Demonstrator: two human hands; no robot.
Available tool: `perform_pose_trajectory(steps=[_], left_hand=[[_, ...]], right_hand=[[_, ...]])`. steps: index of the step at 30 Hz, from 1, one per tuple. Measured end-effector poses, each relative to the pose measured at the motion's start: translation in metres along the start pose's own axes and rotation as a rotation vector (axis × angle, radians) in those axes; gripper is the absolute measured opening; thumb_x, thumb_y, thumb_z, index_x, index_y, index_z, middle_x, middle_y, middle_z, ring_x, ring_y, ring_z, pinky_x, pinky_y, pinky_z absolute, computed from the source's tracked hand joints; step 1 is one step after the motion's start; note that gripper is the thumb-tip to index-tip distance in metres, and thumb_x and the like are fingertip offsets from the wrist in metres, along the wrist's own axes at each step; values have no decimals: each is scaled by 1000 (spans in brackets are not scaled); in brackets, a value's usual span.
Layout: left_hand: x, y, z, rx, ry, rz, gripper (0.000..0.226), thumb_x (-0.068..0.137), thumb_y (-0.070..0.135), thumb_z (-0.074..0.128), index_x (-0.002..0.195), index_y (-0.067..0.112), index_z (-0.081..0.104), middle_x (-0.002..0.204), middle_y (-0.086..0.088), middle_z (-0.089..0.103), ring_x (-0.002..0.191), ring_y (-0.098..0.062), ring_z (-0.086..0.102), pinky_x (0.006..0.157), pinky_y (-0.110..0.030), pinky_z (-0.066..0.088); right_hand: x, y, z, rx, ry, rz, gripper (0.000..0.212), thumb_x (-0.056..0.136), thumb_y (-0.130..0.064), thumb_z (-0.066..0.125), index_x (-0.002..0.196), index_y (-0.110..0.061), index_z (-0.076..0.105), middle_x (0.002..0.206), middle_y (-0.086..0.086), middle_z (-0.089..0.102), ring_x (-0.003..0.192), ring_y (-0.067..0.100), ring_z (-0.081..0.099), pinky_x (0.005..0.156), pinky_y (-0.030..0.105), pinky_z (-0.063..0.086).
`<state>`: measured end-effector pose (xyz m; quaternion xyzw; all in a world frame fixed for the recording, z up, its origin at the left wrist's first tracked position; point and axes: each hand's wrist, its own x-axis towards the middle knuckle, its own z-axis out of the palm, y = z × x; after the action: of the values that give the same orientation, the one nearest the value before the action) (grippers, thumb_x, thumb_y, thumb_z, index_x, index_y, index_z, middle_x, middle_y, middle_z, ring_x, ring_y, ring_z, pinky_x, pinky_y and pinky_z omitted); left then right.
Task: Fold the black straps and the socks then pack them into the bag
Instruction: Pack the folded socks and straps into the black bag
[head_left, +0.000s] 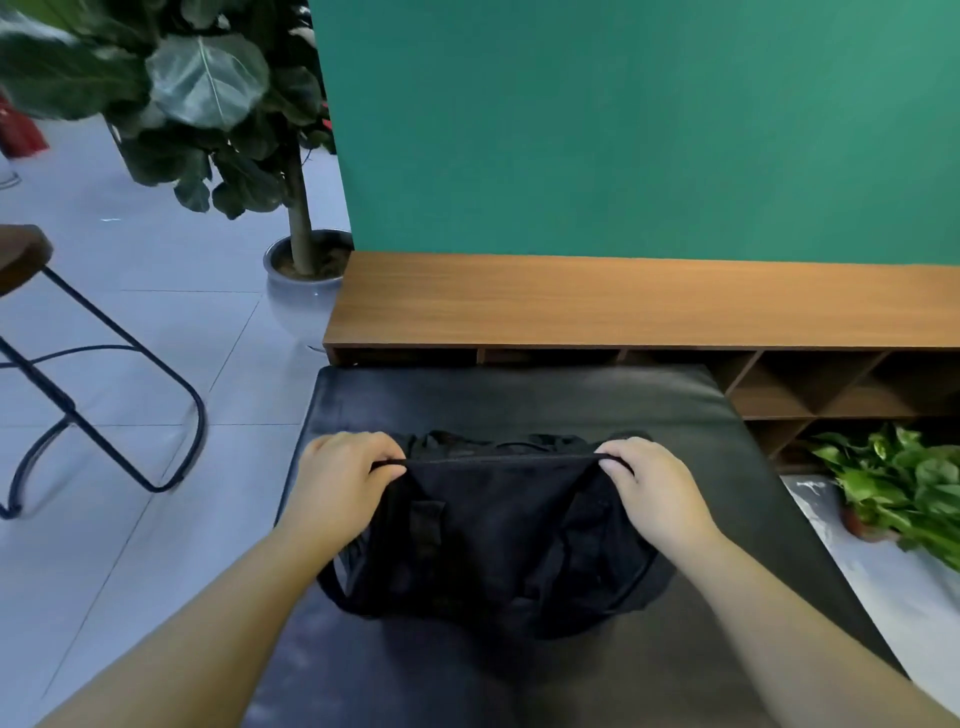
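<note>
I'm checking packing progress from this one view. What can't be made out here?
- Head view: inside of the black bag, hidden by its own fabric, gripped by the left hand and right hand.
- Socks and straps: indistinguishable, black on the black bench.
- Stool: cut off by the left edge.

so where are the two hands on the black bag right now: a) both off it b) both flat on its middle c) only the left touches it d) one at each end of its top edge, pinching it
d: the left hand and the right hand each pinch one end of the top edge of the black bag.
</note>
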<state>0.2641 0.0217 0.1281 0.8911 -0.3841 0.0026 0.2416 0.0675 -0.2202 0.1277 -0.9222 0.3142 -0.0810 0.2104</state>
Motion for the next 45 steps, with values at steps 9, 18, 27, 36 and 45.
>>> perform_pose_trajectory(steps=[9,18,27,36,45], left_hand=[[30,-20,-110,74,-79,59,5,90,30,62,89,33,66,82,20,60,92,-8,49,94,-29,31],[39,-17,-141,69,-236,-73,8,86,35,66,84,39,59,91,17,63,92,-6,53,84,-21,36],[51,-26,-129,60,-235,-161,7,85,29,68,92,30,67,87,16,61,88,-2,58,80,-17,42],[96,-84,-127,-26,-285,-184,18,87,23,64,83,40,59,95,15,64,98,-8,59,88,-27,47],[148,-176,-116,-42,-448,-115,10,88,22,64,92,31,63,90,14,59,84,-5,55,76,-18,42]], right_hand=[[11,-89,-35,97,81,47,20,98,-23,47,105,-24,66,99,-8,60,97,14,54,82,29,43],[35,-101,-55,235,69,-9,10,94,-20,57,95,-28,63,97,-17,60,97,4,54,83,21,40],[65,-99,-57,226,1,-91,9,93,-22,58,94,-29,64,97,-19,61,96,4,55,82,22,39],[100,-137,-25,150,60,-35,14,96,-19,52,104,-24,63,101,-15,58,97,5,51,81,21,38],[134,-191,55,147,99,167,14,96,-16,52,101,-21,63,99,-10,60,93,9,53,79,22,39]])
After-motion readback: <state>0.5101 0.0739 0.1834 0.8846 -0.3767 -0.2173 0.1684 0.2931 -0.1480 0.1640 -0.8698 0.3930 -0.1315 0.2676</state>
